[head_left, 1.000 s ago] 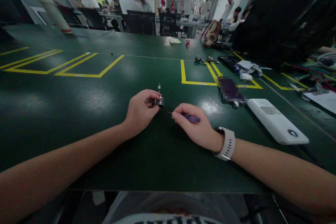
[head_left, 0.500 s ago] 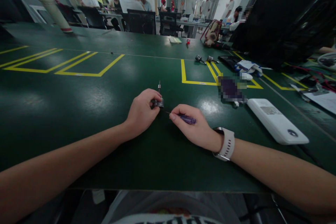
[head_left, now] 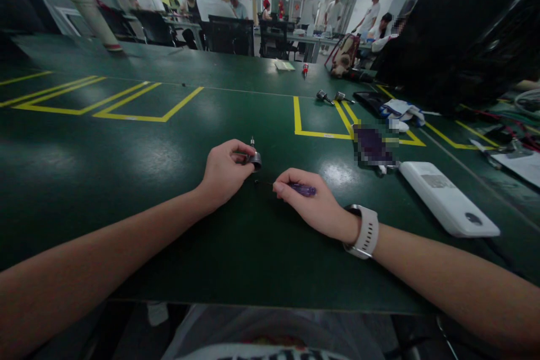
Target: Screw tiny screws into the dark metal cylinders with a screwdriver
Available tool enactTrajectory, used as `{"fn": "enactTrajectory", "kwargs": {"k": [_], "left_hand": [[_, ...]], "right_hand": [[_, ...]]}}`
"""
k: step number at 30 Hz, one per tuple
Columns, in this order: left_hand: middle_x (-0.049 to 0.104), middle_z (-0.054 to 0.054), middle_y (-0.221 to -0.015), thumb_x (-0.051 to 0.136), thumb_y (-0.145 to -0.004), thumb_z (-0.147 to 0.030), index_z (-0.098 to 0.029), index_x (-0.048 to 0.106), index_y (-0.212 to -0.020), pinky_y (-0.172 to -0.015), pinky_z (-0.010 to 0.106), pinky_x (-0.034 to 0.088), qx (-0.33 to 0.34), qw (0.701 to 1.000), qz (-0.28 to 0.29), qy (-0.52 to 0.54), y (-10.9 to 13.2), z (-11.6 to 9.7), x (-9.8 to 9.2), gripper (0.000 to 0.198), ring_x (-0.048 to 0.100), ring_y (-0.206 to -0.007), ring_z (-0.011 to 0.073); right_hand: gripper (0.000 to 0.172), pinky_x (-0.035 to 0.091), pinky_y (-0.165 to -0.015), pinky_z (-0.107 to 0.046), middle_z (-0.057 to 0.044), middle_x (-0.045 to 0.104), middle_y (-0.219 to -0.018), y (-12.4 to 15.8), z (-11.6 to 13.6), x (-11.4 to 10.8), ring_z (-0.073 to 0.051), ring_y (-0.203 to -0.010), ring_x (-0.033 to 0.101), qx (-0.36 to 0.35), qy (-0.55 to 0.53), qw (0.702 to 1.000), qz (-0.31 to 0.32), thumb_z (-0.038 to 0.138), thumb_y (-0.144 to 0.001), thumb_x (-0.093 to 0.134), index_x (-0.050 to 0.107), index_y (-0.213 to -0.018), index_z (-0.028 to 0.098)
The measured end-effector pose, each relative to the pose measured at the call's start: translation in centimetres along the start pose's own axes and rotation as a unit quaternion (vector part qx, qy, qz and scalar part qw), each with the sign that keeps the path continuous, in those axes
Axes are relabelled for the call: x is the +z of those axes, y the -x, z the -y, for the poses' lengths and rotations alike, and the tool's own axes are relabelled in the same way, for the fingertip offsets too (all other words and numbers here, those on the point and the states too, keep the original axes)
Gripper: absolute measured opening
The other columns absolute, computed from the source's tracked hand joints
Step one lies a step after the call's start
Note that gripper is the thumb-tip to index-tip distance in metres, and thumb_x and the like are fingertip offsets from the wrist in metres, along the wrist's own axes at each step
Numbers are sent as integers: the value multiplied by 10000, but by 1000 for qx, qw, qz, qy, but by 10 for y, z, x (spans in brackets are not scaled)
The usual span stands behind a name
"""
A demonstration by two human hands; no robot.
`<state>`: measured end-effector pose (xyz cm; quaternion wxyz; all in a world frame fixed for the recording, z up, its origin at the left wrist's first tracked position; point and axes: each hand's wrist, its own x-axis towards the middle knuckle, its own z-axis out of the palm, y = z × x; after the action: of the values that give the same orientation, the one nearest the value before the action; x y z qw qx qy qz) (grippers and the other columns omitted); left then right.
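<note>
My left hand pinches a small metal part that looks like a hole saw, its thin shank pointing away from me and its hollow round end facing me. Fingers cover some of its body. To the right, my right hand is closed around the purple handle of a screwdriver. The screwdriver's thin shaft points left, below the metal part and apart from it. By the shaft's tip is a tiny dark piece; I cannot tell whether the two touch. Two similar metal parts lie farther back.
On the right of the green table are a white power bank, a blurred dark phone-like object and a white-and-blue cloth. A clipboard lies at far right. Behind stands a large black screen. People sit beyond.
My left hand has tilted the hole saw, so its hollow end now shows and its shank is lower in view. A tiny dark piece now shows near the screwdriver's tip. My right hand barely moved.
</note>
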<state>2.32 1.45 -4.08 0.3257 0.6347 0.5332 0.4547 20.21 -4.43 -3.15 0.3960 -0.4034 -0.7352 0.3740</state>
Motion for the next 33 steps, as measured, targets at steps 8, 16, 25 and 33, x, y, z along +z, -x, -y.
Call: {"fn": "enactTrajectory", "kwargs": {"k": [8, 16, 25, 33], "left_hand": [[705, 50, -885, 685, -597, -90, -135, 653, -825, -807, 320, 528, -100, 990, 9, 104, 3, -18, -4, 235, 665, -823, 173], [713, 56, -890, 701, -591, -96, -141, 680, -843, -825, 333, 533, -128, 981, 14, 145, 7, -31, -7, 256, 666, -857, 190], [732, 79, -902, 674, -654, -132, -143, 684, -871, -782, 343, 572, -113, 983, 30, 140, 11, -33, -7, 218, 689, -874, 223], [745, 41, -815, 689, -636, -123, -154, 714, -853, -792, 332, 569, -115, 979, 34, 162, 18, -37, -4, 220, 701, -802, 196]], "right_hand": [[213, 379, -537, -237, 28, 542, -584, -7, 15, -13, -101, -560, 501, 56, 9, 998, 17, 198, -830, 547, 585, -625, 154], [246, 345, -475, -230, 38, 495, -501, -4, 18, -14, -95, -492, 461, 88, -19, 996, -12, 188, -805, 516, 554, -563, 163], [179, 429, -613, -272, -5, 572, -686, 5, 10, -8, -125, -642, 541, -119, 35, 988, -93, 207, -882, 501, 577, -724, 169], [112, 437, -671, -289, -27, 565, -743, 4, 11, -3, -137, -703, 529, -205, 149, 965, -63, 128, -882, 476, 529, -799, 179]]}}
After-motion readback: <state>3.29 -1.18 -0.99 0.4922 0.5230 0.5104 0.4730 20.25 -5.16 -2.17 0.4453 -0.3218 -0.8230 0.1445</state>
